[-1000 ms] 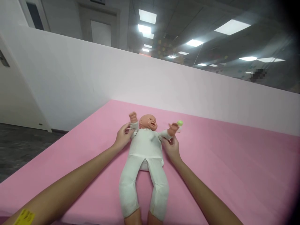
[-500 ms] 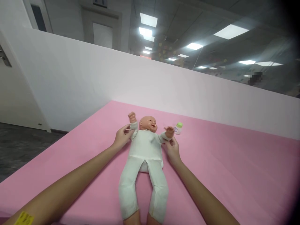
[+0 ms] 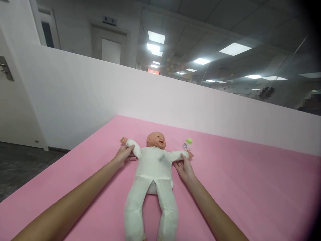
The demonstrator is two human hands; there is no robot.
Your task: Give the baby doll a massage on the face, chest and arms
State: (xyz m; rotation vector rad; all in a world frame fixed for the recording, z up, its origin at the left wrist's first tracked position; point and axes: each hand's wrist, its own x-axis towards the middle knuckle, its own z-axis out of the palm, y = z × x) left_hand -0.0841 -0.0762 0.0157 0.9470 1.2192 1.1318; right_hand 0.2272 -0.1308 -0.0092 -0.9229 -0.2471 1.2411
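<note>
A baby doll (image 3: 153, 164) with a hard bald head and a white cloth body lies on its back on the pink tabletop (image 3: 240, 194). Its arms stretch out to both sides, and its legs point toward me. My left hand (image 3: 124, 155) grips the doll's arm on the left, thumb on top and fingers below. On the other side, my right hand (image 3: 185, 168) holds the doll's other arm near the wrist, thumb over the sleeve and fingers curled under. Just beyond that arm stands a small clear bottle (image 3: 187, 144) with a green cap.
A low white partition (image 3: 160, 100) runs along the table's far edge. To the left are a door (image 3: 17, 100) with a metal handle and a dark floor (image 3: 22, 170). Past the partition, ceiling lights and a person's blurred head (image 3: 311, 102) show.
Both doll arms, raised before, now lie lower and spread outward. My left hand has moved left with its arm. The view has tilted up slightly.
</note>
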